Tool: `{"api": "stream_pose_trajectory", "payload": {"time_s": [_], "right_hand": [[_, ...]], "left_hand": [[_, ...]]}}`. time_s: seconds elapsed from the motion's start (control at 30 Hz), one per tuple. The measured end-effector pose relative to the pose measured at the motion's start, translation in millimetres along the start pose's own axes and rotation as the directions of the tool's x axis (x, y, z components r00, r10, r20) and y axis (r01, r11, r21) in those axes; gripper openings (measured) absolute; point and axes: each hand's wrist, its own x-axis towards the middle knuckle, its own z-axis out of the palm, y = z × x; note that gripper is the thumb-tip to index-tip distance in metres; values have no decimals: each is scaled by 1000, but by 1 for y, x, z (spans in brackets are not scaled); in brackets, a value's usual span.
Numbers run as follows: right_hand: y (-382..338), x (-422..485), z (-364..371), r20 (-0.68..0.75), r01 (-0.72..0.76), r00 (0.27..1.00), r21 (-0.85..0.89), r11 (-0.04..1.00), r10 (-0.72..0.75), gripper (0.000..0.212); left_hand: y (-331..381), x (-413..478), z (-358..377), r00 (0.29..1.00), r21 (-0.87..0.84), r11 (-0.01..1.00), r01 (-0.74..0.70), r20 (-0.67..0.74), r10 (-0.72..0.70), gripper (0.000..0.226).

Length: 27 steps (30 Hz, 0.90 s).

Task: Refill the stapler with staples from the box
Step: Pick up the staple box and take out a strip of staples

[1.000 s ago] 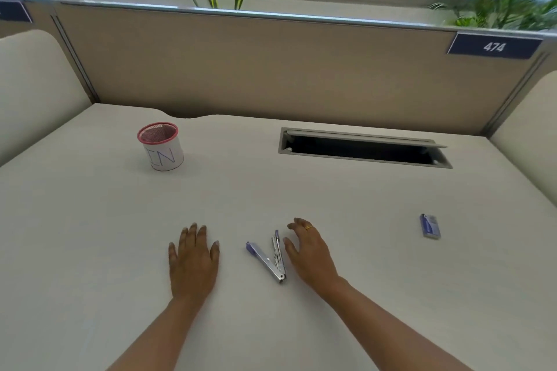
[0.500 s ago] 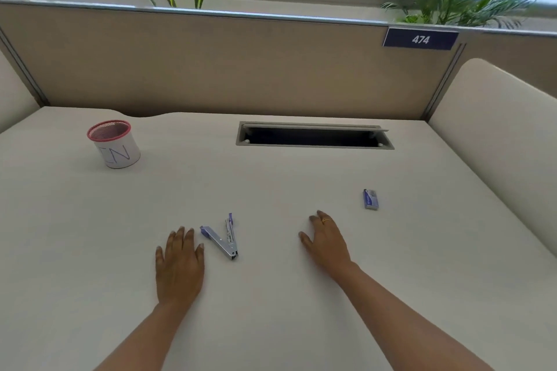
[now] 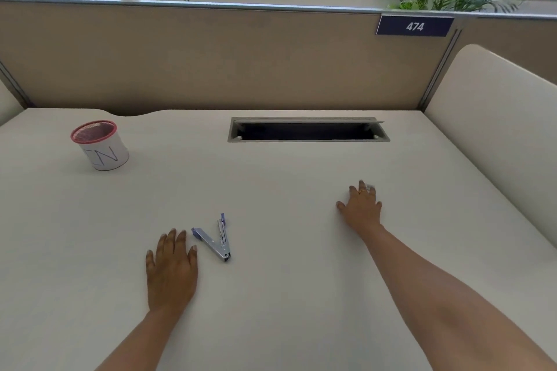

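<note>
Since half a second ago, the right hand [image 3: 361, 208] has travelled from frame centre toward the right and now covers the spot where the box [image 3: 371, 187] lay in plain sight; only a blurred bluish sliver shows past the fingertips [image 3: 360, 183]. Whether those fingers have closed on it cannot be told (they are spread, palm down, and the box is almost wholly hidden). A ring is visible on one finger.

Left hand [image 3: 171, 265] rests flat on the desk [image 3: 271, 295] at lower left of centre, fingers extended and together, gripping nothing. It has not shifted relative to the stapler [image 3: 216, 240].

Stapler lies just to the right of the left fingertips, near but not touching, hinged open in a V with the hinge toward the bottom of the frame.

Cup [image 3: 101, 145] stands upright at upper left, red rim, marked "IN". Cable slot [image 3: 307, 129] sits open at upper centre. Sign [image 3: 414, 26] reading 474 is fixed to the partition at upper right.
</note>
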Motion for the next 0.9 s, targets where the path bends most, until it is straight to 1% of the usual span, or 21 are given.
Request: {"api": "stream_pose_trajectory", "payload": {"time_s": [0.1,0.2,0.27,0.37,0.43,0.53,0.57,0.7,0.8,0.87,0.9], "right_hand": [[5,6,0,35,-57,998,50,997,55,59],[8,7,6,40,-49,998,89,995,46,58],[7,6,11,11,-7,1000,99,995,6,55],[6,0,21,-52,88,995,128,988,-82,47],[1,-9,28,-93,145,987,185,972,-129,43],[-11,-28,36,-138,192,978,322,927,-154,42],[-15,-35,38,-151,220,972,340,914,-178,42],[-33,-60,52,-177,369,928,298,880,-329,43],[-50,-80,59,-159,418,908,355,836,-387,39],[-61,-94,58,-149,431,901,430,794,-408,36],[-65,-99,57,-137,431,898,466,773,-419,36]], "left_hand": [[1,0,-2,1000,13,1000,-4,18,3,57],[1,-1,-1,1000,10,1000,3,8,-3,58],[0,-1,0,1000,12,1000,9,1,-9,58],[0,0,0,999,-6,1000,29,26,-29,58],[1,0,-1,999,-19,999,29,23,-28,56],[0,0,0,998,-66,997,42,-36,-44,40],[0,0,0,998,-80,996,49,-28,-51,39],[0,1,-1,998,-119,991,63,10,-63,44],[-1,4,-2,993,-210,971,117,53,-108,44],[4,4,-7,986,-348,922,169,75,-152,43],[9,3,-12,979,-447,872,201,78,-186,43]]}}
